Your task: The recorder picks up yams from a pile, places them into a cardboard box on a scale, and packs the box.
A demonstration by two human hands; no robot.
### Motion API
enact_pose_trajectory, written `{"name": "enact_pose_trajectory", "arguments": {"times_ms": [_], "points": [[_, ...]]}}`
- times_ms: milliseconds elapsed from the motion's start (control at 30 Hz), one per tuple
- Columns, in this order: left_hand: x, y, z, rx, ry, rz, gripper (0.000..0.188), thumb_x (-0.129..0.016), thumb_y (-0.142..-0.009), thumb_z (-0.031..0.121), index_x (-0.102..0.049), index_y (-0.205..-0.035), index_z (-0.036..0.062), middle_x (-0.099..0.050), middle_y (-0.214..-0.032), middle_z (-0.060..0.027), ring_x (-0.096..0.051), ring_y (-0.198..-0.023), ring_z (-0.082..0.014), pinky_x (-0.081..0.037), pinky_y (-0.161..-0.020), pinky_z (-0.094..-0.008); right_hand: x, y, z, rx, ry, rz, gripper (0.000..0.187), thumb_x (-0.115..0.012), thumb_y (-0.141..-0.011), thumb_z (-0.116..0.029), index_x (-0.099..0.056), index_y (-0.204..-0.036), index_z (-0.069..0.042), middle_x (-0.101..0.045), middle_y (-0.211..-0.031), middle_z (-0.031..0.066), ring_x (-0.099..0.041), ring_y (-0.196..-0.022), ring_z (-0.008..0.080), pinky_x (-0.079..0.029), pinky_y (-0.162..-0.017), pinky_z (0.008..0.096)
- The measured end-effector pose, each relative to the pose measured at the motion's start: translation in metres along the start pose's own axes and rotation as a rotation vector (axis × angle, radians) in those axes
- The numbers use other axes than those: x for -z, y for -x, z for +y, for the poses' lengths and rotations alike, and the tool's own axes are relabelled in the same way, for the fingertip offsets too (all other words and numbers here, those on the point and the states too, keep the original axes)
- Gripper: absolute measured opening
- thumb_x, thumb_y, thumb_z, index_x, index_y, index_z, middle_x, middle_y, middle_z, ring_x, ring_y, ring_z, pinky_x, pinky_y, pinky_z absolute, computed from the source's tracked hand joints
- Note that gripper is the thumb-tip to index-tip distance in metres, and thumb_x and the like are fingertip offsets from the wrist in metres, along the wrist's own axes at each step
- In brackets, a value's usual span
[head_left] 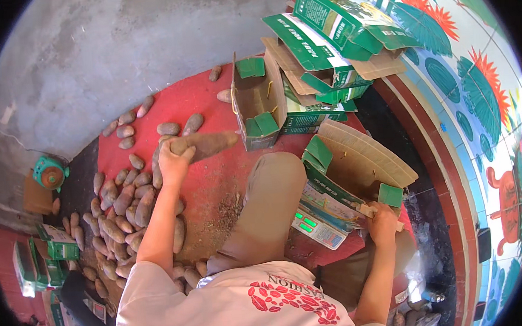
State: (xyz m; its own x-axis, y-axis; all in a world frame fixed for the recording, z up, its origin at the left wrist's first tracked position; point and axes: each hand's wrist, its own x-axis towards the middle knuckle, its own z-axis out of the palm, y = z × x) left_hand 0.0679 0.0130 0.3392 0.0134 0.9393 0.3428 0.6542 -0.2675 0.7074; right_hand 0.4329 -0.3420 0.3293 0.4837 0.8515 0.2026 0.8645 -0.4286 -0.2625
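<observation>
My left hand (174, 159) is closed around a long brown tuber (215, 145), shaped like a sweet potato, held above the red floor sheet. Another tuber seems to sit close against it by the fingers. To the right, my right hand (384, 222) grips the near edge of an opened green-and-brown cardboard box (365, 155), its thumb by the cardboard rim. That box rests on a digital scale (320, 226) with a lit green display. Its inside shows only in part. To my left spreads a heap of tubers (119, 231).
Open green boxes (325, 45) are stacked at the far right, an upright open carton (257, 97) beside them. A tiled, painted wall (489, 89) borders the right. A turquoise round device (51, 174) stands left. Another person's dark-clothed leg (81, 302) shows at lower left near more boxes.
</observation>
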Motion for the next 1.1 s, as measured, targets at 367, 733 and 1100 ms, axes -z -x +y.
{"name": "enact_pose_trajectory", "arguments": {"times_ms": [367, 733, 1100], "points": [[-0.062, 0.023, 0.168, 0.058, 0.911, -0.587, 0.039, -0.074, -0.072, 0.01, -0.055, -0.106, 0.0005, -0.062, -0.093, -0.0054, -0.059, -0.083, -0.0128, -0.049, -0.072, -0.0276, -0.008, 0.005, 0.008, 0.039, 0.037, 0.051, 0.018, -0.069, -0.066, -0.009, -0.062, -0.083, -0.008, -0.06, -0.075, 0.0088, -0.058, -0.075, 0.0281, -0.048, -0.068, 0.0398], [-0.181, 0.111, 0.234, -0.274, 0.294, -0.842, 0.051, -0.08, -0.061, 0.026, -0.059, -0.1, 0.0023, -0.063, -0.092, -0.0113, -0.06, -0.086, -0.0198, -0.048, -0.077, -0.0332, -0.001, 0.004, 0.004, 0.014, 0.019, 0.012, 0.02, -0.067, -0.066, -0.005, -0.063, -0.085, -0.007, -0.063, -0.08, 0.0126, -0.06, -0.079, 0.0307, -0.048, -0.071, 0.0415], [-0.169, 0.105, 0.213, -0.294, 0.676, -0.858, 0.039, -0.065, -0.08, 0.012, -0.055, -0.116, 0.0023, -0.061, -0.104, -0.0112, -0.059, -0.098, -0.0189, -0.047, -0.085, -0.031, -0.009, 0.002, 0.013, 0.014, 0.066, 0.008, 0.022, -0.07, -0.065, -0.007, -0.061, -0.085, -0.009, -0.06, -0.078, 0.0105, -0.059, -0.077, 0.0302, -0.048, -0.069, 0.0405]]}}
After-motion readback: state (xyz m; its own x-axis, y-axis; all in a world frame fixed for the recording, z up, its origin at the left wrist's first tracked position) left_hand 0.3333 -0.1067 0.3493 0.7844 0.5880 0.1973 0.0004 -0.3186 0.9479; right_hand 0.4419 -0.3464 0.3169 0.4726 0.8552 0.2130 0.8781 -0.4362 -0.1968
